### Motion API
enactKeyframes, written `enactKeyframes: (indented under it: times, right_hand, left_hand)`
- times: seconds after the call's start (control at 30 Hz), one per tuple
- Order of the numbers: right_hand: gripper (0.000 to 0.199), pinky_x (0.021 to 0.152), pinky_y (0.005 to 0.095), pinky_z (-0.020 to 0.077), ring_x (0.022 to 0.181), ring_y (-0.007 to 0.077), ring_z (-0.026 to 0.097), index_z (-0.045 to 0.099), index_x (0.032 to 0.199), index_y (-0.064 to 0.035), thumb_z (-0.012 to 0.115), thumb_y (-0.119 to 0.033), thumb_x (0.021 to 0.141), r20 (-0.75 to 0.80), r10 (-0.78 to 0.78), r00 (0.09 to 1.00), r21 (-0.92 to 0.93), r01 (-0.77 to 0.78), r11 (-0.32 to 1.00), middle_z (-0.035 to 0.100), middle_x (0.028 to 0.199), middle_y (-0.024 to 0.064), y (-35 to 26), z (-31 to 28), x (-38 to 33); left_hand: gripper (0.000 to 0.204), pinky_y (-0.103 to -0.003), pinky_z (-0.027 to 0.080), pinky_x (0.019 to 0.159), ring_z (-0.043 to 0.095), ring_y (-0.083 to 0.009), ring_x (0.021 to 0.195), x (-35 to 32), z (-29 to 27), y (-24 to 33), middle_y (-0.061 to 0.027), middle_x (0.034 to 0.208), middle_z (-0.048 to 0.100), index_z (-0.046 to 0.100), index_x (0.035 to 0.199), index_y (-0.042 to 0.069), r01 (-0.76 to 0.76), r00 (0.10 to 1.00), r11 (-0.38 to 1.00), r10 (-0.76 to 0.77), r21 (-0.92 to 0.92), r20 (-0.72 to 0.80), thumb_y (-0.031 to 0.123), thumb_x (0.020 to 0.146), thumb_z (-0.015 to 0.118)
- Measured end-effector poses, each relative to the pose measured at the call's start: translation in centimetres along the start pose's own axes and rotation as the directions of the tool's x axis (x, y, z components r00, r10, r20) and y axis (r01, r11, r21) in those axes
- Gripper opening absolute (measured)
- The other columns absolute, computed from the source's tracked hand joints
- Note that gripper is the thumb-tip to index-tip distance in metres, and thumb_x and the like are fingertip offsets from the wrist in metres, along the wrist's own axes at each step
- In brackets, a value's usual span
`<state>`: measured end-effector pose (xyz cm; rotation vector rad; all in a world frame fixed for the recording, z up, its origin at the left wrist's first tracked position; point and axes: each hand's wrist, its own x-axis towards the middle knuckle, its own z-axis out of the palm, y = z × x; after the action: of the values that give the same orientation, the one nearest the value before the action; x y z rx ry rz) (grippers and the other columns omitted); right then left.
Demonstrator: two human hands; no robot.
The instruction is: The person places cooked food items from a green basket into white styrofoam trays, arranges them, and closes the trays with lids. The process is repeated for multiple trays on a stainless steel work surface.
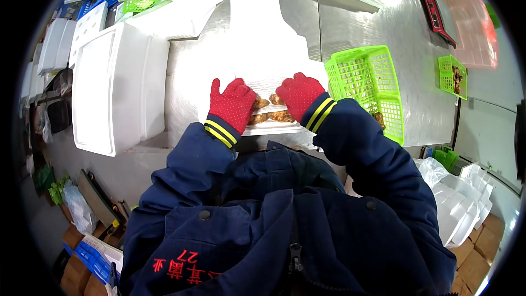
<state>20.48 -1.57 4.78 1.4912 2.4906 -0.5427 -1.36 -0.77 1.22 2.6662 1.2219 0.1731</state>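
Observation:
Several stubby brown mushrooms (267,117) lie in rows in a shallow white foam tray (274,129) close in front of me. White paper (266,86) runs across the tray, a folded strip of it between the rows. My left hand (233,104), in a red dotted glove, bends over the left end of the rows; its outer finger sticks out while the others curl at the paper. Opposite it, my right hand (301,96), gloved alike, closes at the paper's right end beside a mushroom. Both hands hide their fingertips and part of the mushrooms.
Right of the tray stands a bright green plastic basket (364,77) with a few mushrooms inside. A large white foam box (118,90) borders the left side. Further right are a red scale (437,19) and a small green basket (452,78) on the metal table (350,19).

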Motion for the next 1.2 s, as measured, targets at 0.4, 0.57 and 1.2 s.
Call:
enactKeyframes:
  times: [0.4,0.57,1.2]
  right_hand:
    - [0.03,0.078,0.0404,0.0493,0.101,0.0259,0.058,0.061,0.109,-0.0139,0.059,-0.018,0.079,0.009,-0.02,1.0,-0.012,0.02,1.0,0.065,0.104,0.0056,0.7,0.4,0.1]
    - [0.046,0.086,0.0413,0.0469,0.099,0.0309,0.056,0.059,0.115,-0.008,0.064,-0.012,0.069,-0.024,-0.033,0.999,0.242,0.038,0.97,0.063,0.106,0.0125,2.0,0.6,0.6]
    - [0.024,0.076,0.0415,0.0486,0.089,0.0334,0.059,0.062,0.097,-0.0037,0.063,-0.008,0.074,-0.399,-0.103,0.911,0.184,0.19,0.964,0.063,0.104,0.0141,1.1,1.0,-2.5]
  left_hand:
    - [0.043,-0.058,0.026,0.105,0.046,-0.0236,0.125,0.0,-0.5,-0.4,-0.0027,0.12,0.058,0.059,0.114,0.017,-0.014,1.0,0.99,0.016,-0.143,0.01,0.016,0.073,0.072]
    - [0.043,-0.056,0.026,0.105,0.045,-0.0233,0.126,0.1,0.4,-0.4,-0.002,0.12,0.058,0.058,0.116,0.018,-0.015,0.997,0.999,0.018,-0.045,0.073,0.019,0.075,0.07]
    - [0.049,-0.057,0.022,0.106,0.044,-0.0257,0.128,-0.7,-0.2,-0.7,-0.0053,0.124,0.056,0.057,0.12,0.014,-0.052,0.998,0.981,0.047,-0.187,-0.033,0.029,0.076,0.073]
